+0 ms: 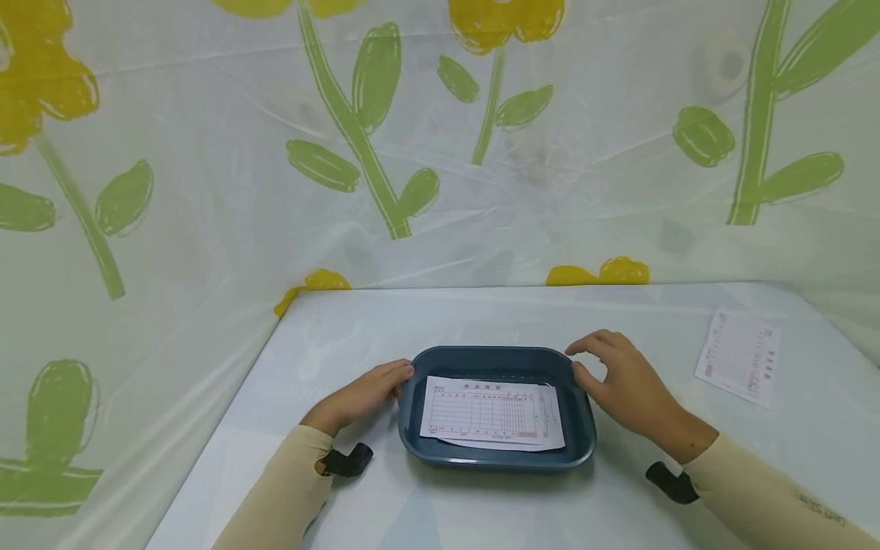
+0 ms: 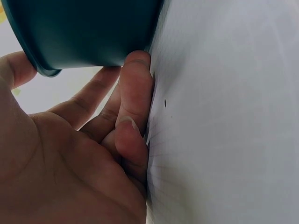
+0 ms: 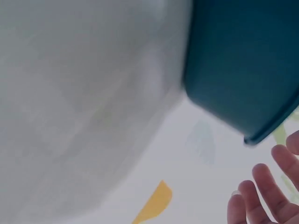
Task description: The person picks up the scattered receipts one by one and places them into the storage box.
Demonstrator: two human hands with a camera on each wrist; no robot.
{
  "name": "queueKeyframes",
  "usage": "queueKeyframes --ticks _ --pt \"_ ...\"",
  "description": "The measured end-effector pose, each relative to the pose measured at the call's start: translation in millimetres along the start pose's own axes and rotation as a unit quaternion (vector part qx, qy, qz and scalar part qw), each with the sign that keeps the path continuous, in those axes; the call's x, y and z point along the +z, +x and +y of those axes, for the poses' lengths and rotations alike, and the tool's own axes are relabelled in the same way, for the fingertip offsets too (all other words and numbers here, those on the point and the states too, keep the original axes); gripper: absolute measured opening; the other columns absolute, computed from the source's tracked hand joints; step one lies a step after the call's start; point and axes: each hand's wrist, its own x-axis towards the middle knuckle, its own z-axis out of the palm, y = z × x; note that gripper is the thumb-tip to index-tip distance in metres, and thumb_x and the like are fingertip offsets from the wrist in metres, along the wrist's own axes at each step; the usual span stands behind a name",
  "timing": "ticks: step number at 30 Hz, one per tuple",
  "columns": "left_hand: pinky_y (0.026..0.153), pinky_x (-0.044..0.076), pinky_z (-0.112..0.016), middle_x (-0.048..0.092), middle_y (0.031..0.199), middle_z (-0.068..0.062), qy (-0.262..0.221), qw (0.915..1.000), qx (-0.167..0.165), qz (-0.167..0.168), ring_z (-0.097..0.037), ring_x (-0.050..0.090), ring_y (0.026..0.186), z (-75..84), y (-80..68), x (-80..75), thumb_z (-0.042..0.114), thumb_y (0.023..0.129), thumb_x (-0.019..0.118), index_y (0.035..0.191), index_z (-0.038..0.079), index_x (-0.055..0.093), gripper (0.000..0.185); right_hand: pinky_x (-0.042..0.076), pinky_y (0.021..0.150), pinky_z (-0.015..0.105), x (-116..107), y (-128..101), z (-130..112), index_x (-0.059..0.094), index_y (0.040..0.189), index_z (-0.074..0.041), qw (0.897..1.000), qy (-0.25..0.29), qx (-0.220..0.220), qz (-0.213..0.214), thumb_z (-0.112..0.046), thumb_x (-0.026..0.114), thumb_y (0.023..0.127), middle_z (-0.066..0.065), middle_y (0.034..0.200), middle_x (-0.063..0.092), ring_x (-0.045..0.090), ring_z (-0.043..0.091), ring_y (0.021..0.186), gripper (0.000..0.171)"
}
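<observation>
A dark blue-green plastic tray (image 1: 496,460) with a raised rim rests on the white tabletop. In it lie printed paper forms (image 1: 481,412), at least two overlapping, the top one a ruled table. My left hand (image 1: 367,396) is at the tray's left end. The left wrist view shows its thumb at the rim and its bent fingers (image 2: 135,88) against the outer wall, low by the table. My right hand (image 1: 629,386) hovers at the right end, thumb close to the rim, fingers loosely bent. In the right wrist view its fingertips (image 3: 266,179) stand apart from the tray wall (image 3: 243,70).
Another printed slip (image 1: 741,357) lies alone on the table at the right. A white curtain with green and yellow flowers (image 1: 371,130) hangs behind the table and along its left side. Black wrist-worn pieces (image 1: 349,461) jut from both sleeves.
</observation>
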Motion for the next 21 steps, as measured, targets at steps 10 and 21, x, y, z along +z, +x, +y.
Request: queueKeyframes --ticks 10,21 --pt "0.082 0.039 -0.035 0.054 0.085 -0.001 0.004 1.0 0.005 0.0 -0.019 0.051 0.089 0.2 1.6 -0.5 0.038 0.109 0.031 0.11 0.011 0.057 0.038 0.053 0.086 0.057 -22.5 -9.6 32.4 0.068 0.116 -0.003 0.999 -0.008 0.035 0.001 -0.01 0.067 0.093 0.019 0.119 0.063 0.055 0.038 0.112 0.025" --pt "0.081 0.039 -0.035 0.054 0.087 -0.001 -0.001 1.0 -0.003 -0.001 -0.019 0.05 0.09 -0.4 1.7 -0.3 0.038 0.108 0.031 0.106 0.011 0.057 0.037 0.046 0.088 0.062 -39.6 -16.9 73.9 0.064 0.12 0.003 0.998 -0.021 0.056 -0.003 -0.01 0.065 0.093 0.028 0.12 0.06 0.055 0.043 0.11 0.029"
